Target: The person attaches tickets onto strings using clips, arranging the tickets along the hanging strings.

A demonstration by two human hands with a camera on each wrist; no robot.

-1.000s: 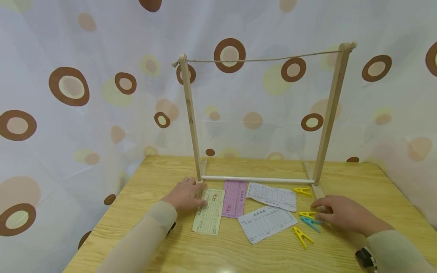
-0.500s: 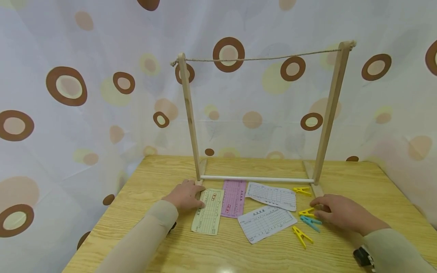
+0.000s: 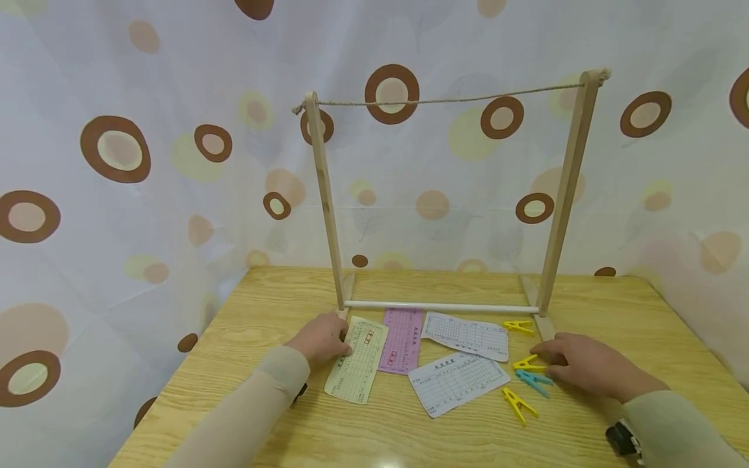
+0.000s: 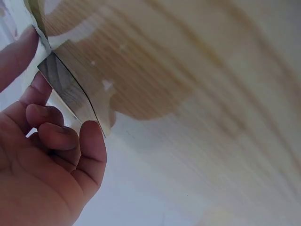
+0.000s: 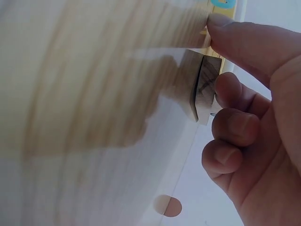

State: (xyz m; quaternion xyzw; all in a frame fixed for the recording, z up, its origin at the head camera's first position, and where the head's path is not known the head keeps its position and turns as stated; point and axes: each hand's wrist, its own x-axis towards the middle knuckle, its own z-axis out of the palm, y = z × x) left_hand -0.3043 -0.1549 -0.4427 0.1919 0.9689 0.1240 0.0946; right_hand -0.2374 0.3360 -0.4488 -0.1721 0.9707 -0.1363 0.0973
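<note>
My left hand (image 3: 318,338) pinches the upper left edge of a pale yellow printed paper slip (image 3: 358,364); in the left wrist view the thumb (image 4: 21,56) meets the paper's edge while the other fingers curl. The slip lies slanted, partly over or against a pink slip (image 3: 402,341). On the right, thumb and forefinger of my right hand (image 3: 593,365) hold the handle end of a yellow clothespin (image 3: 526,364). The right wrist view shows the thumb on a bit of yellow; the forefinger's grip is mostly hidden. A blue clothespin (image 3: 532,382) lies just below.
A wooden frame (image 3: 563,201) stands behind, with a rope (image 3: 439,102) across its top and a white rod (image 3: 441,307) low down. Two white slips (image 3: 459,383) lie mid-table. Other yellow clothespins (image 3: 519,405) lie near the right hand. A patterned curtain (image 3: 433,162) backs the table.
The yellow slip has turned clockwise and its top has shifted up and right as the left fingers curled in. The right hand has moved slightly left, and the yellow clothespin has tilted at its fingertips.
</note>
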